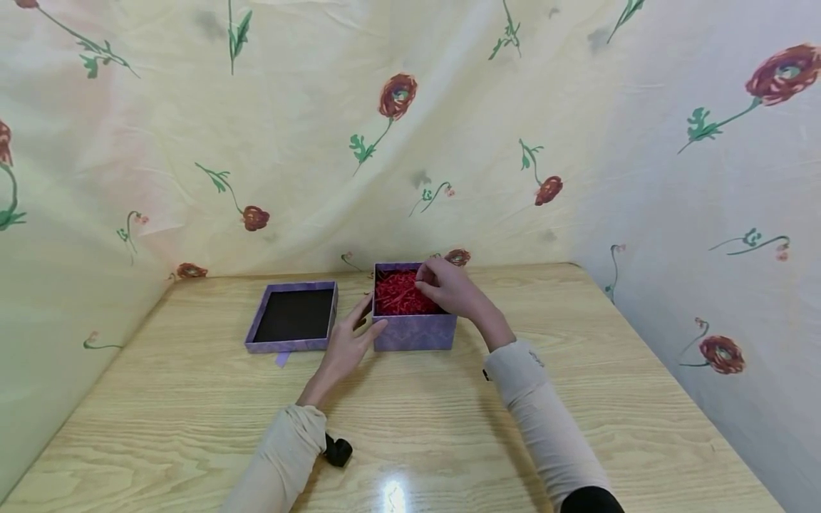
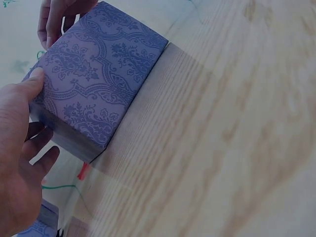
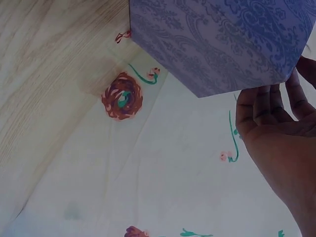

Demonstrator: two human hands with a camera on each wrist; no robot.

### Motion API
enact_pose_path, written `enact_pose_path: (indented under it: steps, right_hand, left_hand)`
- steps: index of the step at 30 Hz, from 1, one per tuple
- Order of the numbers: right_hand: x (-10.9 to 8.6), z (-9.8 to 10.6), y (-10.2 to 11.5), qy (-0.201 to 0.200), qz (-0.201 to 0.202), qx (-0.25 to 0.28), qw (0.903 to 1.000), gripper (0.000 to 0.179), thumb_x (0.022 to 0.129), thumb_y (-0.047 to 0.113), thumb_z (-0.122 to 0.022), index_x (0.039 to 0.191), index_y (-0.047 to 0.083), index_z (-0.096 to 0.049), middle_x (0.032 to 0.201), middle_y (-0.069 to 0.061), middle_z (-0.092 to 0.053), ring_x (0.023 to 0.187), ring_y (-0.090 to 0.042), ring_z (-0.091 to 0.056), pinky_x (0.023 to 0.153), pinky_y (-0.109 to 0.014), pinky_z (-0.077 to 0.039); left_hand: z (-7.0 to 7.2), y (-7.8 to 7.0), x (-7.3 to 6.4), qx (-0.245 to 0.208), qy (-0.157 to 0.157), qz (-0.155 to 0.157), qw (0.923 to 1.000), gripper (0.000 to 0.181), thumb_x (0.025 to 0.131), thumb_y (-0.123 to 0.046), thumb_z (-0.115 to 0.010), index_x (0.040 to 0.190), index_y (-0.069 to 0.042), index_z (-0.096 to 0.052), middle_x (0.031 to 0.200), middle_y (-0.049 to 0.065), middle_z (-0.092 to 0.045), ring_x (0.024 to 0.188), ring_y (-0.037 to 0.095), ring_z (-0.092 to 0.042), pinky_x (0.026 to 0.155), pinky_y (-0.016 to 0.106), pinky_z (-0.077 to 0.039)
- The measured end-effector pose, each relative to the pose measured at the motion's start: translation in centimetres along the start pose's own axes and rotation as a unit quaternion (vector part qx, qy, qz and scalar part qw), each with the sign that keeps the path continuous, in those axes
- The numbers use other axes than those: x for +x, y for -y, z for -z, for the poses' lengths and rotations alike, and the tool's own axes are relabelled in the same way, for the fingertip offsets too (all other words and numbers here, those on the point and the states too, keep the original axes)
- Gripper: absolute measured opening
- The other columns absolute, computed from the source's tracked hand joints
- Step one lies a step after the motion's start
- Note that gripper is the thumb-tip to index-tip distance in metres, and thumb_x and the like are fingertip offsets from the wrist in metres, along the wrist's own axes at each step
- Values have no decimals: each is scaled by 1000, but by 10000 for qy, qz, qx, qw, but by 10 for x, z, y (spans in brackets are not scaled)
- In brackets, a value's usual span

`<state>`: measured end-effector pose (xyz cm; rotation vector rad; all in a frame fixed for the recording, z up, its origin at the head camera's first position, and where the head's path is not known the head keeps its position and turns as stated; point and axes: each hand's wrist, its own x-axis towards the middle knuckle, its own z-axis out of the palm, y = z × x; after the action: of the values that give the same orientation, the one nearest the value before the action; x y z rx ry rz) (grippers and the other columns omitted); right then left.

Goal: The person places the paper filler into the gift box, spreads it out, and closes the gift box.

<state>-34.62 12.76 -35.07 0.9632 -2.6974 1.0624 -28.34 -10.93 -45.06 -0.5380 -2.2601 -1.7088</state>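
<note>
A purple patterned box (image 1: 413, 333) stands without its lid, with red shredded paper (image 1: 400, 293) inside. My left hand (image 1: 349, 343) holds its near left corner. In the left wrist view the thumb lies at the top edge of the box (image 2: 94, 74) and the fingers curve along its left side. My right hand (image 1: 449, 286) reaches over the right rim, bent fingers down at the red shreds. From the right wrist, those fingers (image 3: 266, 106) curl at the rim of the box (image 3: 222, 44), their tips partly hidden. I cannot tell whether they pinch any shreds.
Left of the box lies its purple lid (image 1: 291, 347), black inside facing up, a small lilac tab (image 1: 282, 359) poking out at its front. The light wood table (image 1: 192, 413) meets a flowered cloth (image 1: 308, 142) behind and at both sides.
</note>
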Motion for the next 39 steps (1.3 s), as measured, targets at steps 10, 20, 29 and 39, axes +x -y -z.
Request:
enact_pose_path:
  steps: [10, 20, 29, 39]
  right_hand:
    - [-4, -5, 6, -39, 42, 46, 10000, 12, 105, 11, -63, 111, 1, -65, 101, -9, -61, 87, -23, -58, 76, -39, -52]
    - [-9, -23, 29, -670, 955, -284, 9928, 26, 103, 9, -63, 124, -7, -63, 121, -21, -63, 114, -35, -59, 97, -49, -52]
    - [-5, -49, 57, -460, 996, 7, 9940, 46, 104, 14, -64, 144, -5, -51, 140, -20, -57, 131, -32, -55, 107, -48, -47]
    - [2, -77, 78, -51, 844, -17, 9964, 57, 103, 20, -66, 151, -2, -44, 148, -18, -52, 131, -31, -54, 109, -45, -45]
  left_hand:
    - [2, 0, 0, 144, 32, -8, 9999, 64, 104, -23, -66, 160, -8, -39, 158, 14, -44, 141, 35, -47, 112, 51, -42]
    - [18, -8, 1, -180, -341, -160, 9991, 67, 105, -14, -64, 161, -1, -31, 154, 20, -49, 140, 33, -49, 113, 47, -42]
    - [76, -11, -8, -27, -956, -403, 9946, 53, 108, -12, -57, 159, -7, -41, 150, 15, -55, 138, 31, -52, 110, 31, -42]
    - [125, -7, -20, 518, -1264, -73, 9906, 55, 109, -17, -56, 159, -4, -39, 152, 21, -51, 140, 32, -48, 108, 14, -37]
